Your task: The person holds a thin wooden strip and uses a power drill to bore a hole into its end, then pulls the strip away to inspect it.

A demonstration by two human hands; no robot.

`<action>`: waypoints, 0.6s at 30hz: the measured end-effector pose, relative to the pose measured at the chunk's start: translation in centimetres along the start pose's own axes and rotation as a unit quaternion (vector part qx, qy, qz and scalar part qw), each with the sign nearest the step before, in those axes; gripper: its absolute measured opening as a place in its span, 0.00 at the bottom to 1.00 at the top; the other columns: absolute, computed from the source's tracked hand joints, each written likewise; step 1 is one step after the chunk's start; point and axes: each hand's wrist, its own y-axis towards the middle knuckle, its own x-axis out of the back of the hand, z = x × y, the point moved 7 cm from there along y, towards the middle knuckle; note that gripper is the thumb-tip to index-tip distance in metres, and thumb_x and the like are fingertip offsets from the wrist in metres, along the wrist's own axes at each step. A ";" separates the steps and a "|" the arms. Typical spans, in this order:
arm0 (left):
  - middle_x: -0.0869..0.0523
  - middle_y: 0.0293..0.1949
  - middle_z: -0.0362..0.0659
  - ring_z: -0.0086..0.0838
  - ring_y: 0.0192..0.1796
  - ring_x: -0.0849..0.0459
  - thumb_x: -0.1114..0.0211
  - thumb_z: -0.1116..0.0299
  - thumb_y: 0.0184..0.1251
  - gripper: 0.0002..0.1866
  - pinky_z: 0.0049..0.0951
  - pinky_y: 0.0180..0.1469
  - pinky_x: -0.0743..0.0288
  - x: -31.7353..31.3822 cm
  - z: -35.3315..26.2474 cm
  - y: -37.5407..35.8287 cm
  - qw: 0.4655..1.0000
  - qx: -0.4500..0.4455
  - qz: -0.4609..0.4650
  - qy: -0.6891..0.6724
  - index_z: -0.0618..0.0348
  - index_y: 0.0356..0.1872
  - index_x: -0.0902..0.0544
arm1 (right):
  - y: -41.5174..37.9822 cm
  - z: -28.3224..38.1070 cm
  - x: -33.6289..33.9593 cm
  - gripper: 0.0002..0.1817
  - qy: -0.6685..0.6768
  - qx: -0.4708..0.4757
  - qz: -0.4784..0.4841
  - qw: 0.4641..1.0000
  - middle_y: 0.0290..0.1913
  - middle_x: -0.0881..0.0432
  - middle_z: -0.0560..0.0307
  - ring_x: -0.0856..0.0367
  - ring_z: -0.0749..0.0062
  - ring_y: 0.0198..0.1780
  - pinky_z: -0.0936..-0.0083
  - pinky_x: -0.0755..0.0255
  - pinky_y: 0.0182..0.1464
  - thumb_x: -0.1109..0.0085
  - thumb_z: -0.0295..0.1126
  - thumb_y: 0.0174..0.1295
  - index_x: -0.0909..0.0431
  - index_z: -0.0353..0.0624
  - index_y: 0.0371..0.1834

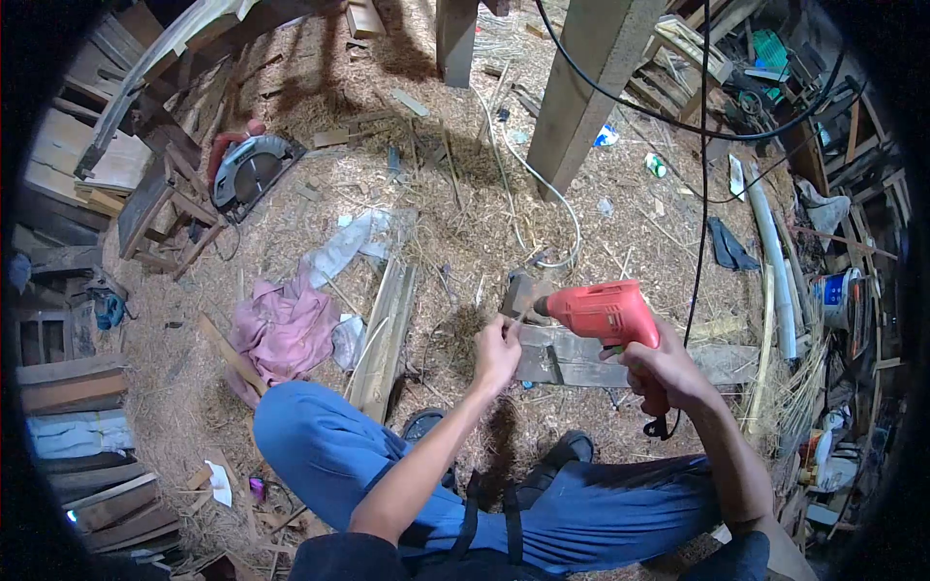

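Drill (pixel 608 312) showing orange-red, black cable (pixel 699 223) trailing up from it toward 12 o'clock. Trousers (pixel 339 450) reading solid blue. Pink cloth (pixel 281 329) lying at 9 o'clock of the drill, a pale grey-white sheet (pixel 341 247) at its 1 o'clock. Circular saw (pixel 250 169) at 10 o'clock showing silver-grey blade guard with red body. White hose (pixel 557 208) curling over tan straw-and-sawdust floor (pixel 436 194). Plank (pixel 572 356) under the drill looking weathered grey. Green can (pixel 656 165) at 1 o'clock.
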 end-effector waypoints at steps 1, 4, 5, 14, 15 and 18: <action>0.12 0.30 0.53 0.36 0.31 0.13 0.38 0.72 0.70 0.08 0.36 0.35 0.22 1.0 0.0 0.0 0.999 -0.009 -0.044 -0.027 0.68 0.37 0.18 | 0.0 -0.3 0.3 0.23 -0.001 -0.001 0.003 1.000 0.37 0.15 0.54 0.27 0.80 0.17 0.78 0.32 0.17 0.44 0.22 0.55 0.30 0.38 0.58; 0.15 0.26 0.42 0.23 0.28 0.18 0.41 0.70 0.75 0.09 0.26 0.29 0.26 2.3 3.9 1.9 0.995 0.051 -0.050 -0.065 0.64 0.35 0.18 | -1.5 1.2 -0.1 0.26 0.049 0.039 -0.015 0.998 0.38 0.15 0.53 0.26 0.80 0.18 0.79 0.30 0.18 0.45 0.22 0.56 0.32 0.38 0.60; 0.19 0.26 0.36 0.17 0.25 0.23 0.43 0.68 0.78 0.09 0.20 0.25 0.32 2.6 3.5 2.4 0.991 -0.004 -0.063 -0.115 0.62 0.38 0.19 | -1.8 1.5 -0.2 0.28 0.057 0.038 -0.006 0.998 0.40 0.14 0.51 0.26 0.80 0.18 0.79 0.30 0.19 0.46 0.21 0.56 0.34 0.38 0.64; 0.21 0.29 0.35 0.13 0.25 0.31 0.45 0.63 0.80 0.13 0.17 0.25 0.40 6.4 -7.1 0.6 0.946 0.030 0.034 -0.320 0.63 0.52 0.23 | -3.7 3.8 -1.1 0.30 0.146 0.113 0.014 0.983 0.43 0.16 0.44 0.25 0.76 0.21 0.80 0.29 0.20 0.47 0.18 0.52 0.35 0.35 0.63; 0.21 0.29 0.36 0.14 0.25 0.31 0.45 0.62 0.80 0.13 0.17 0.25 0.40 6.3 -7.4 0.5 0.942 0.033 0.044 -0.330 0.63 0.51 0.23 | -3.8 3.8 -1.3 0.30 0.146 0.113 0.014 0.983 0.43 0.16 0.44 0.25 0.76 0.21 0.80 0.29 0.20 0.47 0.18 0.52 0.35 0.35 0.63; 0.22 0.29 0.36 0.14 0.25 0.32 0.48 0.62 0.81 0.14 0.17 0.26 0.40 6.3 -8.2 0.3 0.934 0.039 0.060 -0.349 0.63 0.51 0.24 | -4.4 4.1 -1.4 0.32 0.132 0.137 -0.008 0.982 0.45 0.18 0.44 0.29 0.75 0.19 0.79 0.32 0.19 0.47 0.24 0.51 0.36 0.34 0.64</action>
